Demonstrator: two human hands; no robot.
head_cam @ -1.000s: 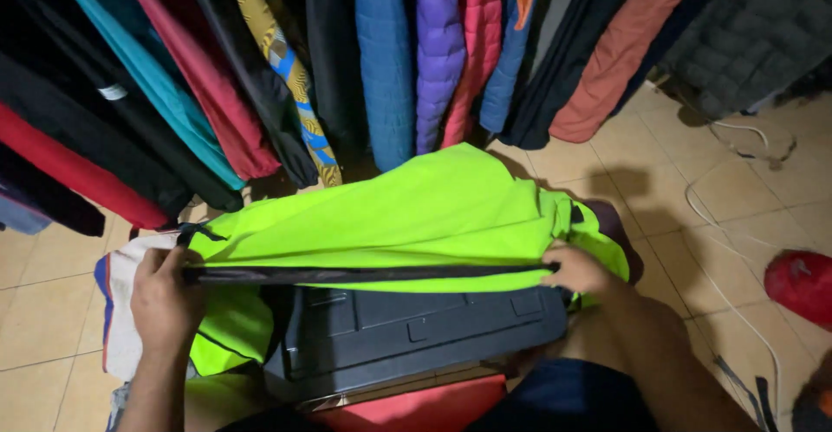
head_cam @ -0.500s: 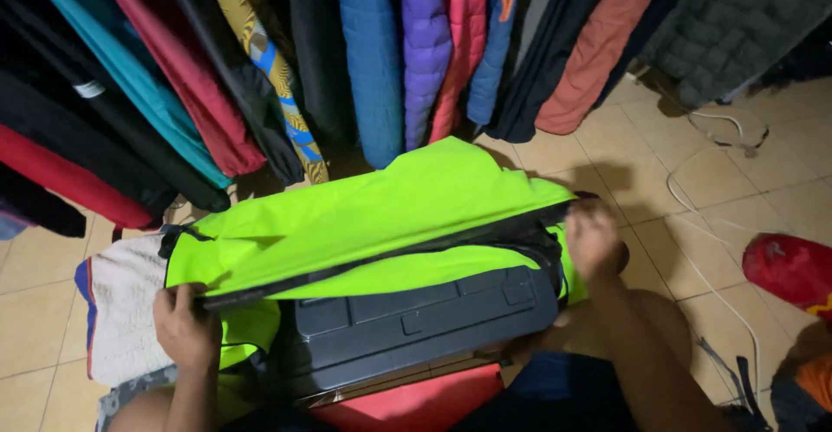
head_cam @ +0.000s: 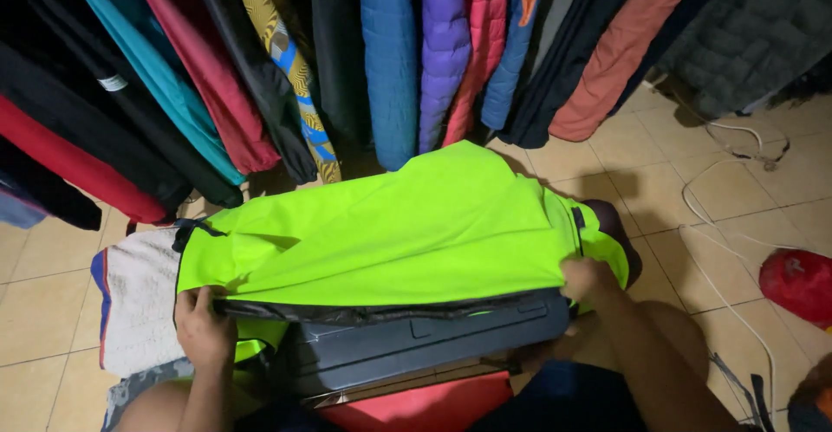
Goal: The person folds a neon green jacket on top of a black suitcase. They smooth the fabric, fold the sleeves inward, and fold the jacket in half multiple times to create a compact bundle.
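Note:
A neon yellow-green garment (head_cam: 407, 233) with a dark trimmed edge lies spread over a dark grey plastic case (head_cam: 416, 345). My left hand (head_cam: 204, 324) grips the garment's dark edge at its near left corner. My right hand (head_cam: 588, 278) pinches the same edge at the near right corner. The fabric is stretched flat between both hands and hides most of the case's top.
A rack of hanging clothes (head_cam: 390, 59), among them padded jackets, fills the far side. A white towel (head_cam: 139, 298) lies on the tiled floor at the left. A red object (head_cam: 797, 280) and white cables (head_cam: 728, 189) lie on the right. Something red (head_cam: 416, 406) sits under the case.
Both hands have pulled the garment's dark edge toward me, spreading the fabric flatter over the case. The left hand dropped lower, then returned to the edge.

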